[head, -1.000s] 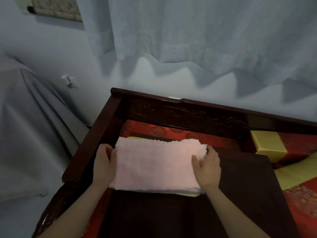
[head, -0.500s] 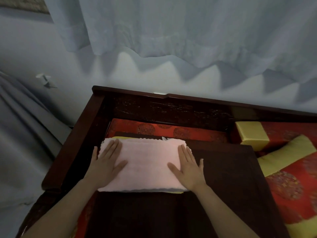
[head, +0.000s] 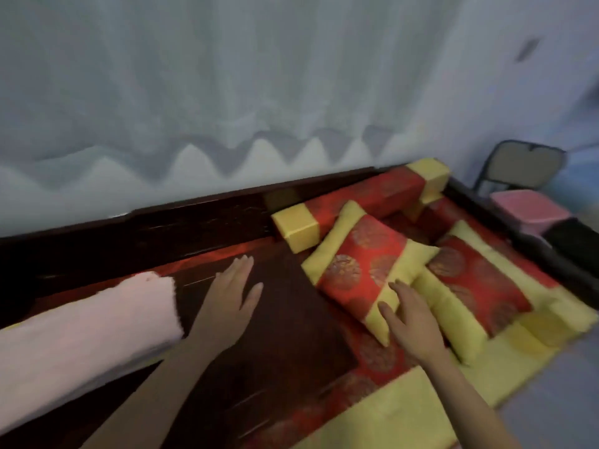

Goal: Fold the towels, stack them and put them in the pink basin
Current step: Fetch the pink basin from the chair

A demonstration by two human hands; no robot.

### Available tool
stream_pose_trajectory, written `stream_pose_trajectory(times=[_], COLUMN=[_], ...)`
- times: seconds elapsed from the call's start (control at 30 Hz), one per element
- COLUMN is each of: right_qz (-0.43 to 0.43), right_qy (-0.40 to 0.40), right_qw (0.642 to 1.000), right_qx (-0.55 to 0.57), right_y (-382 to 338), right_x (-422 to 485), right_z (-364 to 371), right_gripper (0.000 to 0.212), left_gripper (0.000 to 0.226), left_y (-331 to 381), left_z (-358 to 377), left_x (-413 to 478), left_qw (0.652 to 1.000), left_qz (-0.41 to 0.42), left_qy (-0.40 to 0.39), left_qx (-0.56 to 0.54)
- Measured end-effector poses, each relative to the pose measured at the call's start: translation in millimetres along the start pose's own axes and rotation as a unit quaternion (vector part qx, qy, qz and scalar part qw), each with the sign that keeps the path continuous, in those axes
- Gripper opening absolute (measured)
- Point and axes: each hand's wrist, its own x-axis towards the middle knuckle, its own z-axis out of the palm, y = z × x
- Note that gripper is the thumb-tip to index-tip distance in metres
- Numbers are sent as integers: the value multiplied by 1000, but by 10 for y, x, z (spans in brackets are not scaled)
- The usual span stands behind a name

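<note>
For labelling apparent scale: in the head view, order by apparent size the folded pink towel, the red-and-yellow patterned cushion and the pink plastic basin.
1. Folded pink towel, nearest the camera.
2. Red-and-yellow patterned cushion.
3. Pink plastic basin, farthest away, so its true size is unsure.

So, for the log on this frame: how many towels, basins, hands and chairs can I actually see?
Pink towel: 1
Pink basin: 1
Hands: 2, left hand and right hand, both with straight fingers and holding nothing
Folding chair: 1
Total: 5
</note>
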Motion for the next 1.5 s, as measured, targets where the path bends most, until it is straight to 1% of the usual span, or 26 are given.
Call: stream_pose_trajectory(times=[0.03,0.1,0.17,0.3,0.33,0.4,0.47,0.57,0.67,0.73,0.83,0.93,1.0,1.07,1.17,1.2,1.23,1.27,1.33,1.4,1.47,1.5], right_qz=[12,55,76,146,148,173,208,268,320,338,327,321,317,314,308,300,303,285,275,259,229,226], right_qy=[16,57,93,115,118,125,128,140,180,187,183,176,169,168,153,145,146,143,130,106,75,61], right_qw=[1000,995,990,981,980,976,970,952,915,895,903,908,914,916,923,927,926,933,934,939,949,949], right_qx=[-19,-58,-72,-62,-58,-49,-24,42,169,224,211,204,191,187,171,169,169,167,186,198,206,212], right_y=[300,1055,1688,3090,3263,3863,4409,5130,5881,6284,7085,7834,8295,8695,9324,9546,9597,9945,10319,10647,10929,11038], right_x=[-33,-218,-358,-735,-783,-940,-987,-944,-752,-560,-137,377,722,1061,1513,1725,1793,2137,2561,3094,3719,3971], right_z=[-229,-815,-1327,-2228,-2335,-2715,-3026,-3309,-3528,-3664,-3890,-4194,-4474,-4760,-5092,-5208,-5248,-5357,-5446,-5455,-5488,-5476], right_gripper=[63,64,64,57,56,54,49,52,48,46,47,46,44,43,43,43,43,43,43,43,42,43], left_gripper=[55,56,60,57,58,60,61,62,61,61,61,59,57,53,52,50,48,47,44,44,44,43], left_y=[335,1175,1916,3420,3598,4234,4773,5419,6044,6372,6917,7468,7835,8192,8664,8802,8833,9023,9201,9301,9287,9273], left_z=[138,585,1062,2247,2413,2870,3226,3657,4089,4349,4951,5470,5800,6069,6521,6666,6657,6895,7117,7407,7670,7761], left_x=[168,465,644,692,686,693,761,968,1233,1429,1908,2401,2733,3006,3452,3630,3679,3923,4193,4454,4721,4814], left_qw=[1000,995,990,983,983,980,976,972,972,972,973,975,975,977,978,979,979,983,985,978,951,937], left_qz=[29,94,127,156,151,151,158,169,155,151,160,133,130,105,79,78,78,70,16,-53,-148,-186], left_qy=[-9,-36,-56,-93,-101,-125,-148,-159,-173,-173,-157,-155,-154,-160,-170,-169,-164,-146,-122,-99,-49,-41], left_qx=[3,9,18,-13,-18,-32,-31,-28,-43,-53,-62,-88,-91,-99,-87,-88,-90,-92,-122,-175,-266,-294])
